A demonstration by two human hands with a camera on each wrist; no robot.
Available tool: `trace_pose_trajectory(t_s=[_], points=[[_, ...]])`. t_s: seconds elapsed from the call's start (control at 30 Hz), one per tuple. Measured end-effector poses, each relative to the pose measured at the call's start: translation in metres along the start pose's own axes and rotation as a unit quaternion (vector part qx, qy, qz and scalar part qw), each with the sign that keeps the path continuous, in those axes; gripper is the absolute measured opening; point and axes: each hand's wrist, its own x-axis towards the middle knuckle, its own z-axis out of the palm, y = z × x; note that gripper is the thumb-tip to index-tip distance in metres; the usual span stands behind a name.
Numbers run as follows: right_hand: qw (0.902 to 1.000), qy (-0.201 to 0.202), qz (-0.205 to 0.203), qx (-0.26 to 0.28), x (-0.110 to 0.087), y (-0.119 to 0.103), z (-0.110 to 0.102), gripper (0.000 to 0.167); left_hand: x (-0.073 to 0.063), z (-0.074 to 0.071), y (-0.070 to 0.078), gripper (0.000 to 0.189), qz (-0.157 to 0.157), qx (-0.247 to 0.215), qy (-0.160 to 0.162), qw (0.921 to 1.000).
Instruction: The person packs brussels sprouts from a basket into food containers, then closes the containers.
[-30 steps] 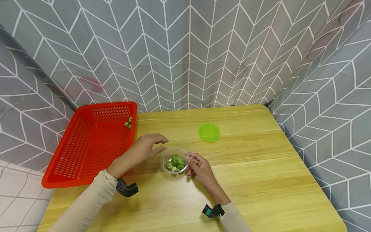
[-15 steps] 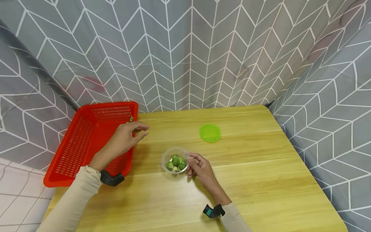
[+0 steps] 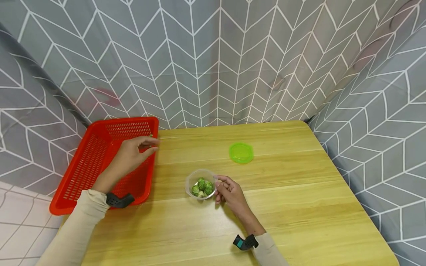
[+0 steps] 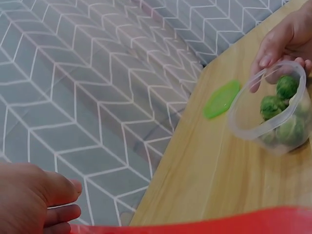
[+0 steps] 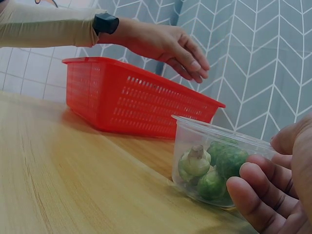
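Note:
My left hand (image 3: 133,153) hovers over the right rim of the red plastic basket (image 3: 80,181), fingers loosely bent and nothing between them. Behind its fingertips a bit of green (image 3: 151,135) shows inside the basket; the rest there is hidden by the hand. A clear plastic container (image 5: 181,139) stands on the table with several Brussels sprouts (image 5: 229,161) inside. My right hand (image 3: 231,194) holds this container by its right side, thumb at the rim and fingers against the outer wall.
A translucent green lid (image 3: 241,153) lies flat on the wooden table (image 3: 293,192), behind and to the right of the container. Grey patterned curtains (image 3: 206,66) hang along the table's back and right side.
My left hand has moved left from beside the container to over the basket's right rim, covering most of the sprouts there. The right hand and container have stayed in place.

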Motion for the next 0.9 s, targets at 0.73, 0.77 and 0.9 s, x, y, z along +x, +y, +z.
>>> trace_pose_trajectory(t_s=[0.73, 0.77, 0.9], points=[[0.9999, -0.01, -0.008, 0.003, 0.0, 0.002, -0.001, 0.042, 0.014, -0.002, -0.079, 0.029, -0.031, 0.043, 0.045, 0.9976], [0.9999, -0.012, -0.008, 0.003, 0.0, 0.002, -0.001, 0.042, 0.016, -0.001, -0.082, 0.029, -0.036, 0.046, 0.044, 0.9974], [0.9999, -0.011, -0.008, 0.002, 0.0, 0.002, -0.001, 0.042, 0.022, 0.006, -0.094, 0.029, -0.046, 0.059, 0.032, 0.9967]])
